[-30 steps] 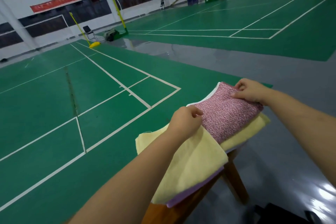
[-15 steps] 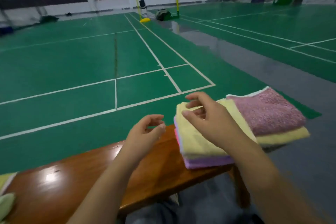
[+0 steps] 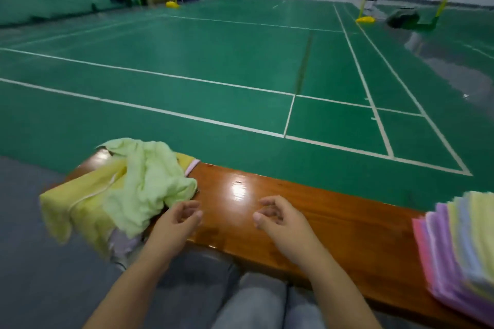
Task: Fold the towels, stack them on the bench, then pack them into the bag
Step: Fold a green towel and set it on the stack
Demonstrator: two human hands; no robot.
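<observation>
A glossy brown wooden bench (image 3: 315, 211) runs across the view in front of me. On its left end lies a loose heap of unfolded towels (image 3: 112, 195), light green on top of yellow, with a bit of pale purple below. At the right edge sits a stack of folded towels (image 3: 459, 243) in pink, purple, blue and yellow, blurred. My left hand (image 3: 176, 224) hovers just right of the heap, fingers curled and apart, holding nothing. My right hand (image 3: 280, 219) hangs over the bench's middle, also empty. No bag is in view.
Beyond the bench spreads a green badminton court (image 3: 240, 61) with white lines. Yellow net posts (image 3: 366, 19) and a dark bag on the floor (image 3: 403, 19) stand far back. My knees in grey trousers (image 3: 254, 299) are below the bench. Grey floor (image 3: 32, 248) lies at left.
My view has swung left from the folded stack to the unfolded heap. Both hands left the pink towel on the stack and now hover empty over the bench's middle.
</observation>
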